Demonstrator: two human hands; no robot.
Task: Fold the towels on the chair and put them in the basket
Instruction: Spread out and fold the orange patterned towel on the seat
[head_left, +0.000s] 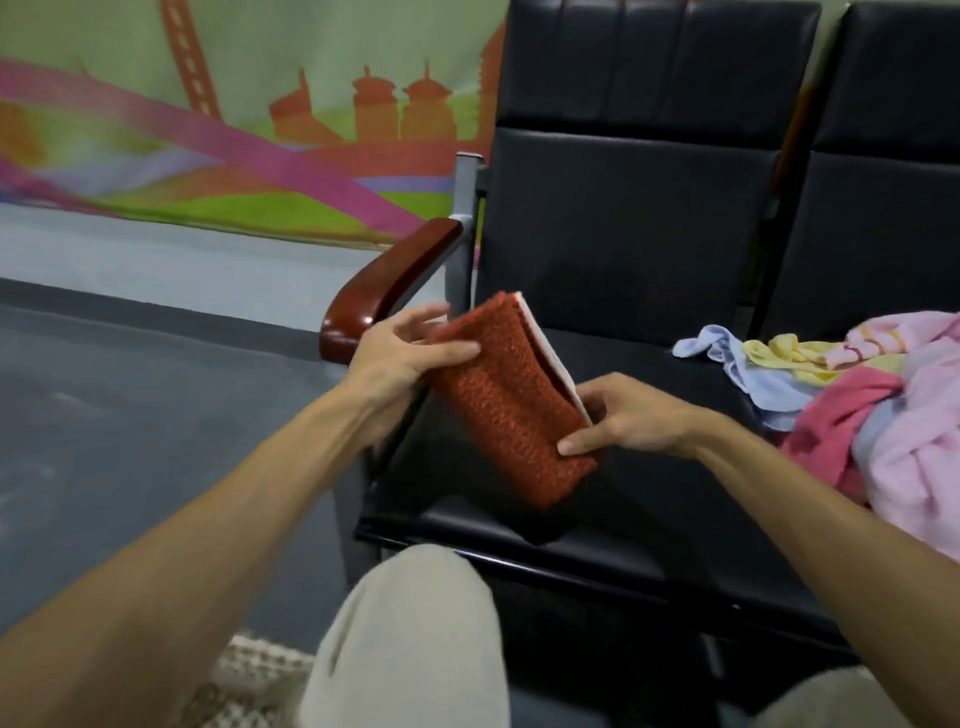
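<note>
- I see a folded rust-orange knitted towel (511, 400) with a pale inner layer showing along its right edge. It is held slanting over the front left part of the black padded chair seat (649, 358).
- Its lower end sits close over the seat above a dark shadow. I cannot tell whether it touches.
- The left hand (400, 358) holds the towel's upper left side. The thumb lies flat across the orange face and the fingers reach behind the edge, slightly blurred.
- The right hand (623, 415) pinches the lower right edge, with the thumb on the orange face and the fingers curled round behind the pale layer.
- Both hands are clamped on the same towel, well apart from each other at opposite ends.
- A loose heap of pink, light blue and yellow towels (883, 410) lies unfolded on the neighbouring seat to the right, spilling toward the first seat.
- A glossy reddish-brown wooden armrest (387, 286) stands just behind the left hand.
- A knee in beige trousers (410, 629) shows below the seat's front edge, beside a pale woven mat (254, 670) on the grey floor (130, 395).
- A colourful skyline banner (234, 114) covers the wall to the left.
</note>
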